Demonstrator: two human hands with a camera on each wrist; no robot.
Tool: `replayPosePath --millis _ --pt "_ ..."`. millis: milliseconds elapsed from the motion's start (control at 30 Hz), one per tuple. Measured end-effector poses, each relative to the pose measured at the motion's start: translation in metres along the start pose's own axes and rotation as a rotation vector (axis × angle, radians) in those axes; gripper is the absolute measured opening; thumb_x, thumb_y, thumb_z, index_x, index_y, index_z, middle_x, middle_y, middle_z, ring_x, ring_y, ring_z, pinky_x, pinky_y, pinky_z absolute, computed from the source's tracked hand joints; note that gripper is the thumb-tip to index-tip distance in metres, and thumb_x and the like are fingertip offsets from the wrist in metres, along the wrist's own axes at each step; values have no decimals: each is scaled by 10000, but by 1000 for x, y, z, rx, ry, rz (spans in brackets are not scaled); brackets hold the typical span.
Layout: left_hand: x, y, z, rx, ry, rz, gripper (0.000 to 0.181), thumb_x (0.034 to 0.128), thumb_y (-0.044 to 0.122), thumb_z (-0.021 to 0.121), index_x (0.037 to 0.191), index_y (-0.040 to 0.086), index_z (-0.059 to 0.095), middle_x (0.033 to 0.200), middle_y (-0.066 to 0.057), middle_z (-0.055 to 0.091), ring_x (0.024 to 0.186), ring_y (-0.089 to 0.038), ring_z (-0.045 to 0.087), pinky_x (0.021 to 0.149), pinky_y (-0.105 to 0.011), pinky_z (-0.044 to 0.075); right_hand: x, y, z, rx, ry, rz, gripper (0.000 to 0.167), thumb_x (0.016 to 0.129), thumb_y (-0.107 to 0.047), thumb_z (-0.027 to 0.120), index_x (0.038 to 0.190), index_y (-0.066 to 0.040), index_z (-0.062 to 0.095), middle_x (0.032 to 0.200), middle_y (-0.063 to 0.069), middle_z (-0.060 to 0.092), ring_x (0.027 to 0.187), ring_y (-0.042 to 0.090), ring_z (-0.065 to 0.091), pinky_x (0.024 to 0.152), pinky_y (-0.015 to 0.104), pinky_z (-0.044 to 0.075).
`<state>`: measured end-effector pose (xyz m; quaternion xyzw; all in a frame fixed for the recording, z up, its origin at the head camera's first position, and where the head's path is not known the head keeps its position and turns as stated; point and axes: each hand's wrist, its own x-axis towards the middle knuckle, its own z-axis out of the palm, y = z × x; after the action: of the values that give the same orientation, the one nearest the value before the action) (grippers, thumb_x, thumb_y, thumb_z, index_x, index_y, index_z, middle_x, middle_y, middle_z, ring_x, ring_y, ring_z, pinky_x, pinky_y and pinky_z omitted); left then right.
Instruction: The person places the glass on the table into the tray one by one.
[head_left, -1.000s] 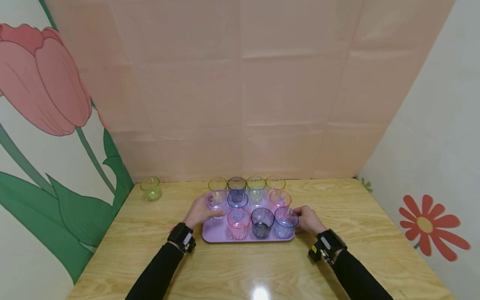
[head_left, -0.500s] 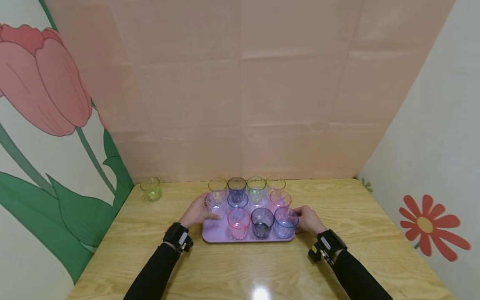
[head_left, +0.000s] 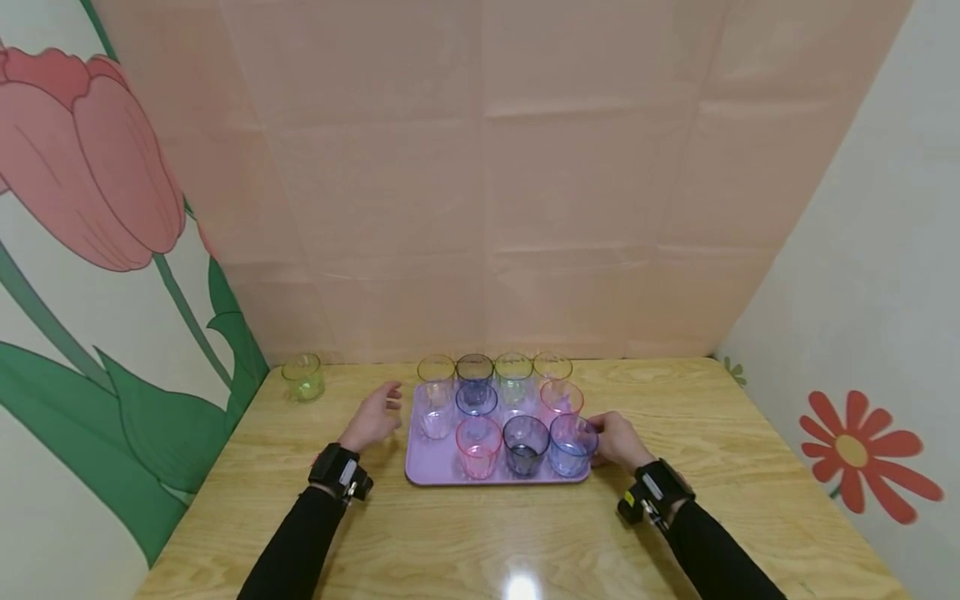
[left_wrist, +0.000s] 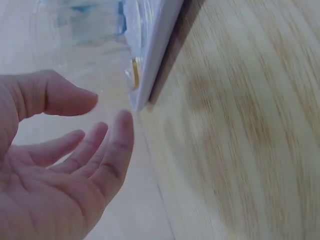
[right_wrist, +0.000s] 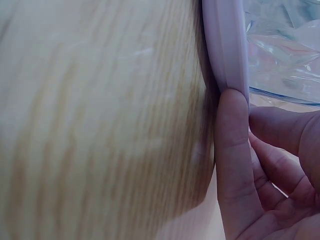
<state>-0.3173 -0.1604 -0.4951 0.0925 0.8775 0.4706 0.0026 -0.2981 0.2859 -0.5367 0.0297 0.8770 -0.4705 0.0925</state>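
A purple tray lies on the table with several see-through cups standing on it. Left of it my left hand hovers, fingers loosely spread and holding nothing; the left wrist view shows a gap between the hand and the tray. Nearest to that hand on the tray is a clear cup. My right hand is at the tray's right edge beside a blue cup. In the right wrist view its thumb and a finger pinch the tray rim.
A pink cup and a dark grey cup stand in the tray's front row. Alone at the table's far left corner is a yellow-green cup. A covered back wall rises behind the wooden table.
My left hand has let go of the clear cup and drawn away to the left, off the tray. The right hand has kept its place at the tray's right edge.
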Motion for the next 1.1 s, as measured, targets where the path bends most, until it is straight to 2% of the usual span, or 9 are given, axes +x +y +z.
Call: replayPosePath --millis 133,233,367,500,633,733,833,967,1100 --pt "0 -4 -8 -48 103 -19 581 870 -151 626 1436 -168 494 1331 -404 611 1243 -543 640 1030 -547 576 0 1 1 3 7 -8 227 965 27 724 1170 124 722 938 160 703 744 186 696 645 365 654" --pt "1 -7 -14 -85 196 -54 483 903 -131 606 1381 -166 549 1286 -403 640 1214 -531 656 1031 -538 573 0 2 1 7 12 -17 222 963 31 723 1161 129 723 930 157 704 738 187 698 643 370 655" --pt "0 -9 -23 -112 344 -167 380 951 -32 651 1317 -119 596 1232 -348 681 1165 -479 670 950 -456 579 -1 1 1 -1 10 -8 195 965 28 723 1140 111 733 918 142 696 747 189 695 643 366 654" --pt "-2 -12 -31 -136 504 -289 405 954 69 726 1287 -79 551 1133 -253 643 1074 -410 622 849 -382 494 0 1 1 -10 5 1 162 971 13 725 1114 88 741 910 132 681 767 198 689 648 359 653" --pt "-5 -17 -38 -180 636 -338 501 936 90 757 1300 -85 461 1105 -194 518 1015 -354 514 861 -424 425 -1 0 1 -4 4 -2 166 973 6 727 1115 92 739 909 133 679 768 200 689 648 362 653" --pt "-7 -21 -42 -238 694 -358 592 932 90 768 1359 -104 407 1223 -256 472 1085 -382 472 961 -502 411 -1 1 1 0 7 -6 164 971 14 725 1113 95 741 907 130 681 756 192 686 643 364 652" --pt "-8 -26 -47 -265 742 -398 696 915 110 793 1425 -97 367 1387 -332 417 1241 -457 465 1089 -577 396 0 1 1 -6 3 -17 171 971 16 723 1117 104 738 910 138 686 749 186 687 642 366 652" --pt "-7 -30 -56 -240 786 -444 847 902 154 814 1529 -78 295 1515 -384 343 1411 -548 404 1196 -638 346 0 0 1 -7 6 -6 176 970 16 726 1127 95 740 915 132 685 748 183 684 639 356 650" --pt "-5 -33 -65 -212 798 -460 940 915 174 818 1599 -79 226 1589 -383 299 1485 -550 348 1254 -616 298 -1 1 2 37 9 -27 175 953 41 722 1107 124 732 888 133 694 722 187 698 631 377 654"
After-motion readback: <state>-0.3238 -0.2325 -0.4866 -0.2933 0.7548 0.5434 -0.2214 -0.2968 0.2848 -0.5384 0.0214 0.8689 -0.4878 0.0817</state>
